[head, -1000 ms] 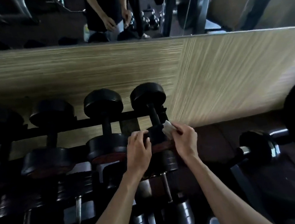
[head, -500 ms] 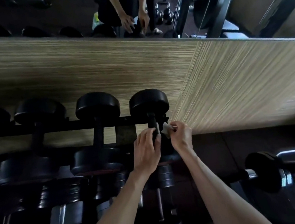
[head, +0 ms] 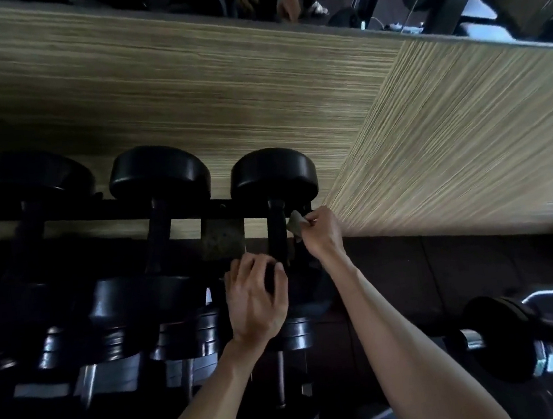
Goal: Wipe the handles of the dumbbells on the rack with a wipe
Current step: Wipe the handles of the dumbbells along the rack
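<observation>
R hand (head: pixel 322 231) w/ wipe (head: pixel 296 225) against dumbbell handle (head: pixel 278 233), top rack

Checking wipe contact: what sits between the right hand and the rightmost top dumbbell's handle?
Only the wipe, pinched by the right hand, against the handle; seen in the head view.
</observation>
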Tool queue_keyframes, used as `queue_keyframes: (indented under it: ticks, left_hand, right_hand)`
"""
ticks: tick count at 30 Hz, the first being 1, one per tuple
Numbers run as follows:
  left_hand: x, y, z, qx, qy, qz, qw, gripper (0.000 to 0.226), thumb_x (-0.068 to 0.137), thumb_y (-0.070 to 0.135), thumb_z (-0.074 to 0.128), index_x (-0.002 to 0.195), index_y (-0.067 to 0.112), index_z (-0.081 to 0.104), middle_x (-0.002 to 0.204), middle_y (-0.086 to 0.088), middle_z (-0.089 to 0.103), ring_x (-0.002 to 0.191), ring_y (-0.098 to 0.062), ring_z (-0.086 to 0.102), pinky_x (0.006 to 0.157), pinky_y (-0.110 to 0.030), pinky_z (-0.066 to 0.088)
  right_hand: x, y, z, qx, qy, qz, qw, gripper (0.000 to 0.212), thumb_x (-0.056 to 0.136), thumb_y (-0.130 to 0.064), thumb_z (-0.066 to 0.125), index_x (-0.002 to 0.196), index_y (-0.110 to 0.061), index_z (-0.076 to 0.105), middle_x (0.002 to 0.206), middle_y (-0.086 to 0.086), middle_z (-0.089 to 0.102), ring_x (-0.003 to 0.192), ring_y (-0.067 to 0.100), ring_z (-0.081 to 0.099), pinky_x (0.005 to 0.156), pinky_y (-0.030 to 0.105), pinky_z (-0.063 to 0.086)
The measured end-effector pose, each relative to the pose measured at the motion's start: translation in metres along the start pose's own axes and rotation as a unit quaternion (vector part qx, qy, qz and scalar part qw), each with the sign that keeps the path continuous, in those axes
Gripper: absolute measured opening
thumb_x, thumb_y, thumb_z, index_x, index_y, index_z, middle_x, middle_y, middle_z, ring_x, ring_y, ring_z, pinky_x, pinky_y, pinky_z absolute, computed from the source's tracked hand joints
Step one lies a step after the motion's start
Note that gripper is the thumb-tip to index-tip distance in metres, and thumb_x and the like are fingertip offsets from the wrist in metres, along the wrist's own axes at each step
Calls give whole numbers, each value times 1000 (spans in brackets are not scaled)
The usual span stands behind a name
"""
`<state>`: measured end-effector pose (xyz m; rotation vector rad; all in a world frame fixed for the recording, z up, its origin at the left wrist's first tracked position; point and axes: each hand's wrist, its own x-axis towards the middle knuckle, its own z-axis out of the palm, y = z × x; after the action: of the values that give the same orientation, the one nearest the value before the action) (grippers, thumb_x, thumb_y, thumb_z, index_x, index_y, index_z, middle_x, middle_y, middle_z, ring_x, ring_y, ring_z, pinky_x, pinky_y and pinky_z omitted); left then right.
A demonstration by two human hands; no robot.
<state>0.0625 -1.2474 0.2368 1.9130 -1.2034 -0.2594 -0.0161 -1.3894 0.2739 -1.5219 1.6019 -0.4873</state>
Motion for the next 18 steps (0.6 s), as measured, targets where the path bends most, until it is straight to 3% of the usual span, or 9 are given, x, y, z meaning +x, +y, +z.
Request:
queue_keyframes:
  ticks: [3, 6, 9, 10, 12, 14, 15, 16, 18]
  left_hand:
    - [0, -1, 1, 2, 1, 9, 1000, 30, 94, 36, 42, 85, 17, 63, 85, 6, 60, 82, -12, 52, 79, -37, 46]
    - [1, 0, 0, -1, 5, 7, 1000, 28, 94, 34, 43, 84, 18, 64, 84, 8, 59, 80, -11, 51, 79, -33, 45]
    - [2, -2, 1, -3, 3, 8, 1000, 27, 94, 33, 44, 83, 18, 63, 83, 8, 59, 78, -12, 52, 78, -35, 44]
    - [2, -3, 1, -4, 1, 8, 1000, 27, 94, 34, 45, 83, 18, 64, 83, 8, 59, 79, -13, 53, 77, -35, 44]
    - [3, -3, 1, -7, 0, 9, 1000, 28, 93, 34, 45, 83, 17, 64, 83, 8, 59, 78, -13, 53, 77, -36, 45]
    - [3, -2, 1, -8, 0, 8, 1000, 28, 93, 34, 45, 82, 17, 64, 83, 8, 60, 78, -12, 53, 76, -35, 45]
    - [3, -1, 1, -7, 0, 7, 1000, 27, 93, 34, 45, 82, 17, 64, 83, 9, 60, 78, -11, 53, 75, -35, 45]
    - [3, -1, 1, -6, 0, 7, 1000, 27, 92, 33, 45, 82, 17, 64, 83, 9, 60, 78, -10, 52, 75, -34, 45]
    - [3, -1, 0, -5, 1, 11, 1000, 27, 92, 34, 45, 82, 17, 64, 84, 9, 59, 79, -9, 52, 76, -33, 45]
  right_hand:
    - [12, -2, 11, -9, -36, -2, 999, 23, 98, -26, 62, 84, -7, 65, 74, 0, 63, 65, 10, 57, 54, 18, 41]
    - [14, -4, 13, 9, -54, -14, 998, 30, 97, -17, 60, 77, 6, 66, 60, 1, 53, 55, 10, 46, 46, 20, 33]
    - [13, 5, 5, 52, -86, -17, 995, 25, 98, -18, 62, 77, -16, 75, 64, -2, 67, 61, 10, 61, 58, 28, 50]
    - [11, 9, 1, 61, -95, -20, 993, 24, 98, -19, 62, 79, -23, 77, 73, 3, 73, 71, 16, 70, 68, 36, 58]
    - [10, 12, -1, 71, -103, -24, 992, 26, 98, -15, 60, 85, -27, 79, 86, 13, 75, 86, 28, 74, 81, 47, 59]
    - [15, 5, 4, 77, -80, -20, 994, 24, 99, -11, 58, 88, -19, 78, 76, 10, 72, 74, 12, 73, 70, 32, 61]
    - [19, 1, 8, 82, -69, -10, 994, 24, 99, -12, 58, 84, -19, 75, 68, 2, 68, 60, 0, 66, 58, 18, 55]
    - [22, -4, 12, 92, -63, 6, 994, 25, 99, -13, 59, 79, -19, 71, 64, -4, 63, 53, -5, 58, 54, 14, 47]
    - [33, 0, 18, 146, -78, 58, 985, 27, 97, -15, 64, 71, -17, 73, 71, -1, 69, 70, 5, 66, 70, 23, 55]
